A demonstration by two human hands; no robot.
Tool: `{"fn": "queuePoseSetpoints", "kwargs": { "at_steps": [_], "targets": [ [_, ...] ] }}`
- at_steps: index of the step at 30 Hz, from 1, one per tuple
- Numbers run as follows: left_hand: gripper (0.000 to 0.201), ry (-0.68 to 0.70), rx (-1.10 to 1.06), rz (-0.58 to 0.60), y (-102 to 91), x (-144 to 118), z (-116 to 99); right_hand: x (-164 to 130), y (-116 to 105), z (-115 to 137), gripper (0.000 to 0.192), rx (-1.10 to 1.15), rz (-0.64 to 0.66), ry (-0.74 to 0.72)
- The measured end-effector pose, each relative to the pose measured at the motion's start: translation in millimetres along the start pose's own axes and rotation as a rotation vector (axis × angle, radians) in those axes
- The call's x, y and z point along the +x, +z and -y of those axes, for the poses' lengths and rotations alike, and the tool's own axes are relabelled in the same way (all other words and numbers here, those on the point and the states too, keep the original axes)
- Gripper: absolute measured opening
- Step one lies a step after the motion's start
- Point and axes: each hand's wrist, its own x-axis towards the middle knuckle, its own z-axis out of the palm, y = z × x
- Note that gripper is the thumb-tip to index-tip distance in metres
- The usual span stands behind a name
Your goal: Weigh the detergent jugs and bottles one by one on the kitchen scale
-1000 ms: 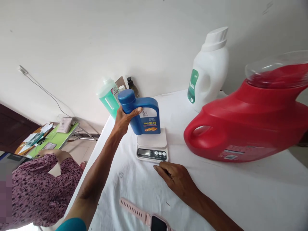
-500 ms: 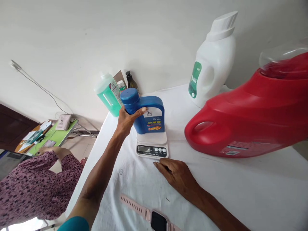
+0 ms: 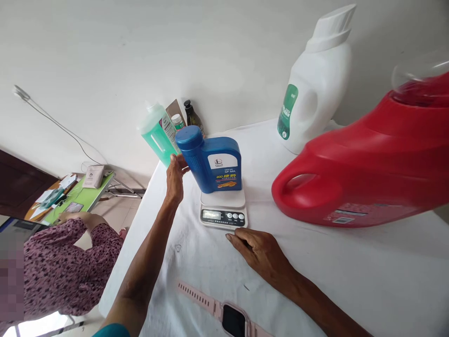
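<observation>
A blue motor oil bottle point(image 3: 220, 164) stands upright on the white platform of a small digital kitchen scale point(image 3: 224, 216), whose display is lit. At the left side of the bottle is my left hand point(image 3: 175, 175), open, with its thumb up and apart from the bottle. Its other fingers reach toward the bottle's edge, and I cannot tell whether they touch it. My right hand point(image 3: 257, 248) lies on the white cloth just in front of the scale, its fingers curled in and nothing visible in them.
A large red jug point(image 3: 358, 178) and a white detergent bottle point(image 3: 312, 89) stand to the right. Behind the left hand are a bottle of green liquid point(image 3: 157, 135) and a dark pump bottle point(image 3: 192, 116). A pink smartwatch point(image 3: 233, 320) lies in front. At left, a person point(image 3: 66, 267) sits by a green table point(image 3: 84, 199).
My left hand has let go of the blue bottle and drawn slightly left. The scale's display has lit up. My right hand stays by the scale's front edge.
</observation>
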Motion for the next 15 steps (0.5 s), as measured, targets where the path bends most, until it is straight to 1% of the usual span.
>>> {"fn": "queuePoseSetpoints", "kwargs": {
  "at_steps": [3, 5, 7, 10, 15],
  "targets": [
    [0.066, -0.1, 0.074, -0.181, -17.7, -5, 37, 0, 0, 0, 0.044, -0.003, -0.003, -0.008],
    [0.062, -0.124, 0.091, -0.242, -26.5, -12, 59, 1, 0, 1, 0.044, -0.002, -0.005, -0.012],
    [0.06, -0.118, 0.098, -0.263, -31.3, -17, 73, 1, 0, 1, 0.044, -0.002, -0.005, -0.017],
    [0.06, -0.1, 0.122, -0.256, -32.2, -21, 80, 2, -1, 1, 0.045, 0.001, -0.009, -0.026],
    [0.061, -0.076, 0.19, -0.23, -28.8, -23, 75, 2, -2, 2, 0.044, 0.001, -0.029, -0.043]
  ]
}}
